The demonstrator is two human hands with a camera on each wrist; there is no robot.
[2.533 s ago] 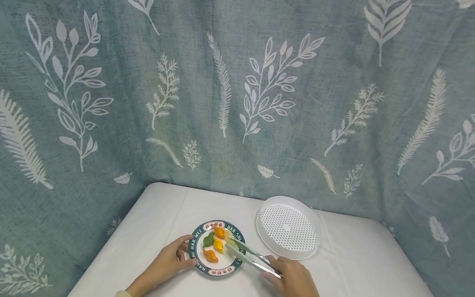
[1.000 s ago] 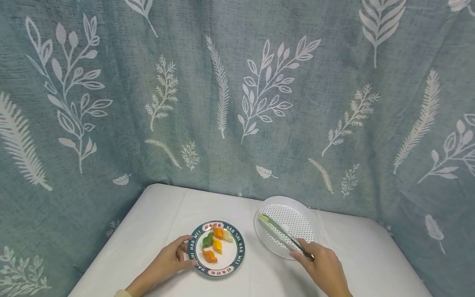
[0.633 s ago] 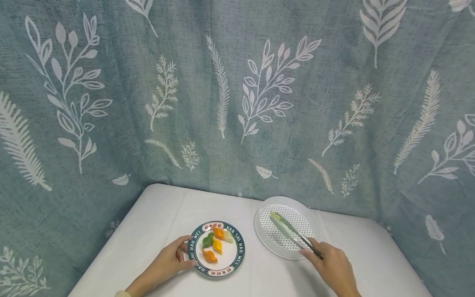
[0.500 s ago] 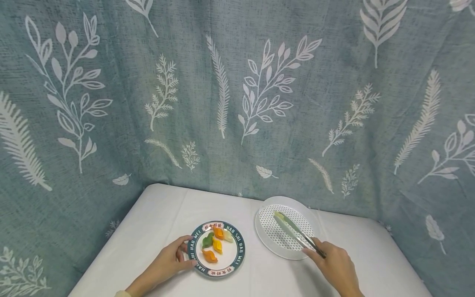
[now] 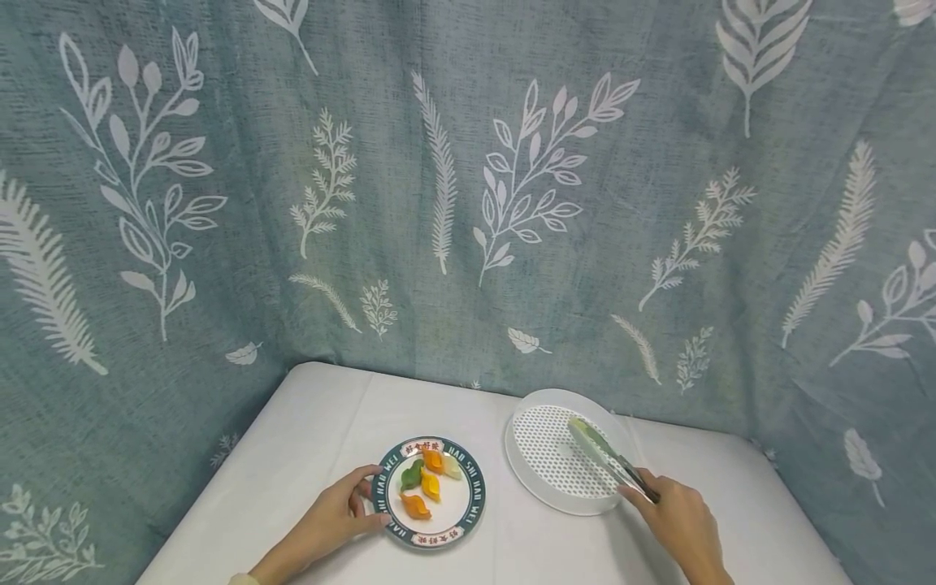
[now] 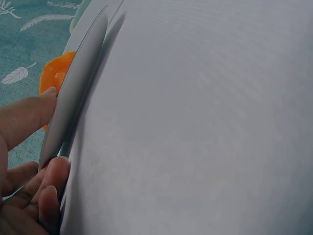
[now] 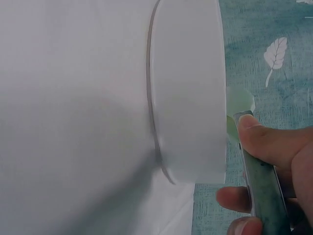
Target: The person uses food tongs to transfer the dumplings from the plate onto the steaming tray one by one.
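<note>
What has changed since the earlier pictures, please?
The right hand moved the tongs rightward, from the plate to over the white perforated tray; what the tongs hold is unclear. The left hand still grips the plate; the tray and orange pieces stayed.

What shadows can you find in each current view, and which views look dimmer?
Head view: brightest, with a faint, soft shadow on the white tablecloth beside the right hand; left wrist view: dimmer and greyer, a narrow dark shadow running along the plate; right wrist view: also dim, a broad, soft-edged shadow slanting up to the perforated tray.
</note>
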